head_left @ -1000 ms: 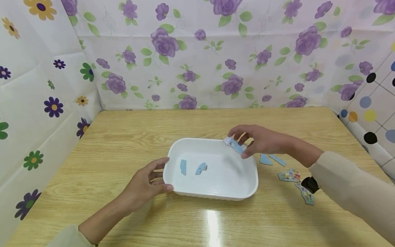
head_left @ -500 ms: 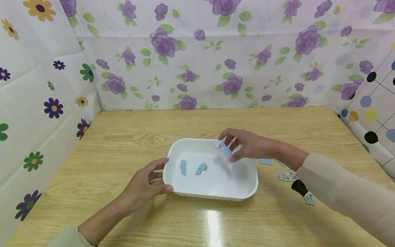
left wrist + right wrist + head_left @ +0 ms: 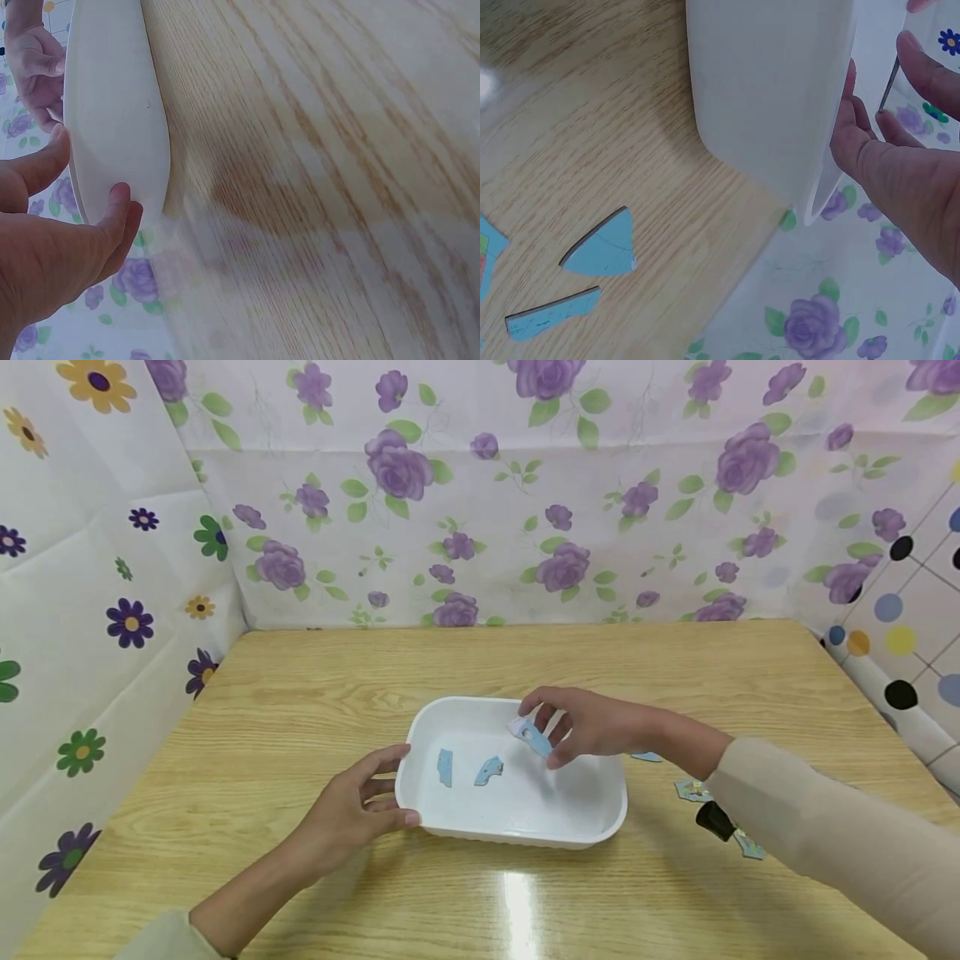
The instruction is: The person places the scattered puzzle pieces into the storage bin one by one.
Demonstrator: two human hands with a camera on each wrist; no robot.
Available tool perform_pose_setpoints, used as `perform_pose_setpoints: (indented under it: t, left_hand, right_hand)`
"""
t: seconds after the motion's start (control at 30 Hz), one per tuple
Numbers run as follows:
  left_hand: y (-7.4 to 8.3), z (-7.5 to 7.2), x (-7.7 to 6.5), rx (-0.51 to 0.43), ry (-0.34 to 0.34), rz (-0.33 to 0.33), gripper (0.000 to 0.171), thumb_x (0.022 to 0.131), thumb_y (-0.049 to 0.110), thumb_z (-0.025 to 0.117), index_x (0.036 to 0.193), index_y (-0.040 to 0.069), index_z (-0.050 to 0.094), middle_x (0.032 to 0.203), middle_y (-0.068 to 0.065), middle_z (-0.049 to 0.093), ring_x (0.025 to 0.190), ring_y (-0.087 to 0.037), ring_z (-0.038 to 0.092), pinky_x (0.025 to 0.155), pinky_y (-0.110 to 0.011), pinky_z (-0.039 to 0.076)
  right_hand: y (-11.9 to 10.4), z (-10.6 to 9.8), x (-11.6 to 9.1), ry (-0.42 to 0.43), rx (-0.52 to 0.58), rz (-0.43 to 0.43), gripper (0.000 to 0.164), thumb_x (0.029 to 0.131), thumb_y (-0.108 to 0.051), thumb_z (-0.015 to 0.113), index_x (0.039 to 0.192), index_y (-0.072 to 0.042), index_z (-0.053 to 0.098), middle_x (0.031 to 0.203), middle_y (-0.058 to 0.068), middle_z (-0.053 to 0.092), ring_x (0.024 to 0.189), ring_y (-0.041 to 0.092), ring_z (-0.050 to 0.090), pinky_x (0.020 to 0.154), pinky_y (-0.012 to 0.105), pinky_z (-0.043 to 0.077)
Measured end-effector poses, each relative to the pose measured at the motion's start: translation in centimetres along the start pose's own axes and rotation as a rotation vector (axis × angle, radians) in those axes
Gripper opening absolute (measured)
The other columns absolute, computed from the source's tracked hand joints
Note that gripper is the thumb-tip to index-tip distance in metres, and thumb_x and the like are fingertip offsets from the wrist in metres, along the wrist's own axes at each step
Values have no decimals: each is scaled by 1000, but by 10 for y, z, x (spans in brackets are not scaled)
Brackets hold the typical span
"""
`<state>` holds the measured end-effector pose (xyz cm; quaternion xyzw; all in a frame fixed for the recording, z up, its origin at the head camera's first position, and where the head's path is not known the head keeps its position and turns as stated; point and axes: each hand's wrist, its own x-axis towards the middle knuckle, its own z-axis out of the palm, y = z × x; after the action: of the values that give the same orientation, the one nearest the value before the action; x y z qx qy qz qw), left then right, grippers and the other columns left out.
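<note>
My right hand (image 3: pixel 592 724) pinches a light-blue jigsaw puzzle piece (image 3: pixel 535 740) with a pale tip between thumb and fingers, over the right half of a white plastic tub (image 3: pixel 517 837). In the right wrist view only the thin dark edge of this piece (image 3: pixel 889 84) shows. At the tub's left end, my left hand (image 3: pixel 347 806) holds it, thumb near the front corner and a forefinger at the rim. Its other fingers (image 3: pixel 120 201) lie against the tub's outer wall. Two blue puzzle pieces, one straight (image 3: pixel 446 767) and one curved (image 3: pixel 489 771), lie apart on the tub floor.
Right of the tub, more puzzle pieces lie on the wooden table (image 3: pixel 300 693): a blue wedge (image 3: pixel 604 247), a blue strip (image 3: pixel 551 313) and multicoloured ones (image 3: pixel 692 790), partly hidden by my right sleeve. Flowered sheets (image 3: pixel 465 493) line the table's back and left side.
My right hand has moved left and slightly toward me, carrying the puzzle piece from the tub's back right rim to over its interior. The left hand and the tub stay put.
</note>
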<state>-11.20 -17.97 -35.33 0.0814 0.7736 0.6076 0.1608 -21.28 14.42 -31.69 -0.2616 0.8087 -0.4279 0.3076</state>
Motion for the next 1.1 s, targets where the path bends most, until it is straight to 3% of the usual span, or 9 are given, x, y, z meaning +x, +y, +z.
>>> perform_pose_setpoints:
  t: [0.33, 0.6, 0.83, 1.1]
  left_hand:
    - [0, 0, 0, 3, 10, -15, 83, 79, 10, 79, 148, 9, 33, 142, -19, 40, 120, -38, 55, 90, -28, 56]
    - [2, 0, -1, -20, 2, -5, 82, 79, 8, 79, 147, 7, 32, 142, -22, 39, 119, -38, 55, 90, -29, 56]
    - [3, 1, -1, -12, 6, -6, 82, 80, 9, 78, 147, 7, 33, 142, -21, 40, 119, -38, 55, 90, -28, 56]
    - [1, 1, 0, 8, 11, -17, 84, 78, 10, 80, 148, 9, 33, 142, -20, 41, 119, -38, 55, 90, -28, 56]
  right_hand:
    - [-2, 13, 11, -16, 0, 80, 63, 81, -1, 75, 135, -7, 43, 114, 17, 51, 86, 27, 63, 75, 33, 58]
    - [-6, 24, 13, 13, -246, 177, 70, 81, -21, 79, 141, -13, 43, 118, 14, 56, 73, 25, 67, 67, 33, 58]
    - [-9, 17, 7, -4, -132, 105, 61, 86, -14, 74, 139, -10, 44, 120, 19, 52, 86, 22, 64, 74, 32, 59]
    - [-10, -2, -4, 7, 0, 22, 55, 90, -14, 69, 139, -16, 46, 121, 18, 50, 96, 30, 63, 81, 36, 59]
